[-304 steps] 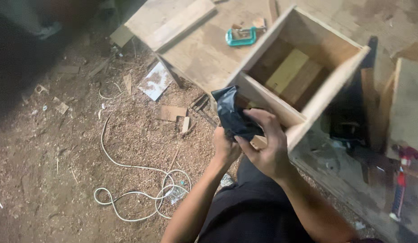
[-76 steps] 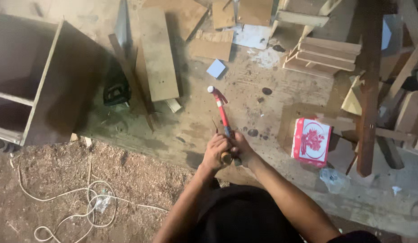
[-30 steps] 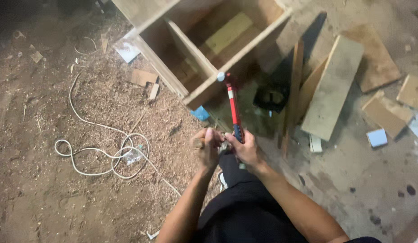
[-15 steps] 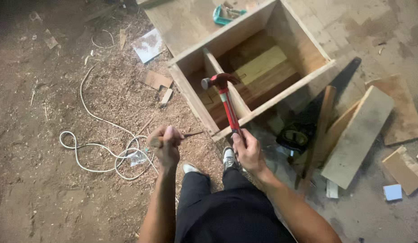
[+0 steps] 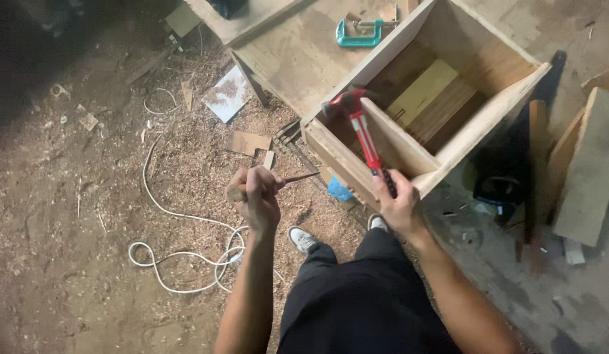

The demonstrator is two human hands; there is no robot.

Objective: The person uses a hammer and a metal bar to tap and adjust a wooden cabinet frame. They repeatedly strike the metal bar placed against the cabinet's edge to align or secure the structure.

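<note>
A hammer (image 5: 361, 128) with a red handle is gripped at its lower end by the right hand (image 5: 399, 204), whose fingers are closed around the dark grip. The hammer is held up at a slant, and its head is seen over the near corner of an open wooden box (image 5: 428, 118). The box lies on the floor with its opening toward the camera, and a partition board is seen inside it, just beside the hammer handle. The left hand (image 5: 255, 195) is closed into a fist around a thin dark stick (image 5: 298, 177), maybe a nail or a pencil, which points to the right toward the box; what it is cannot be told exactly. Between the two hands, near the box corner, a small blue scrap (image 5: 339, 191) is seen on the floor. A white cable (image 5: 186, 259) lies in loops on the sawdust to the left of the legs. A teal clamp (image 5: 359, 34) rests on a flat board behind the box. Planks (image 5: 589, 174) are stacked at the right, well apart from the hands. One white shoe (image 5: 302, 239) is visible below the left hand.
</note>
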